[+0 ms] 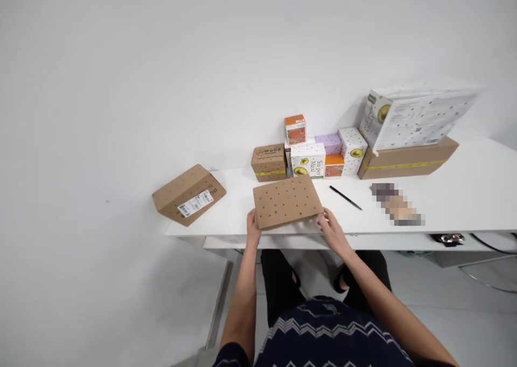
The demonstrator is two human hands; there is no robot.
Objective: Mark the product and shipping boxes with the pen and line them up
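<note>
Evidently left hand (253,228), partly hidden, and right hand (331,229) hold dotted box (287,201); pixelated patch (398,205) unreadable.

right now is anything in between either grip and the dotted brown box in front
Nothing visible: the left grip and right grip are at the near corners of the dotted brown box. The black pen lies to its right, not between them.

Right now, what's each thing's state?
Dotted carton: held by left hand and right hand
Labelled carton: label showing
Pen: lying flat
Upper orange box: stacked
Lower orange box: closed
Large avocado box: atop long carton
Small carton: resting
Purple box: partly hidden
Small avocado boxes: closed
Pixelated item: unclear
</note>
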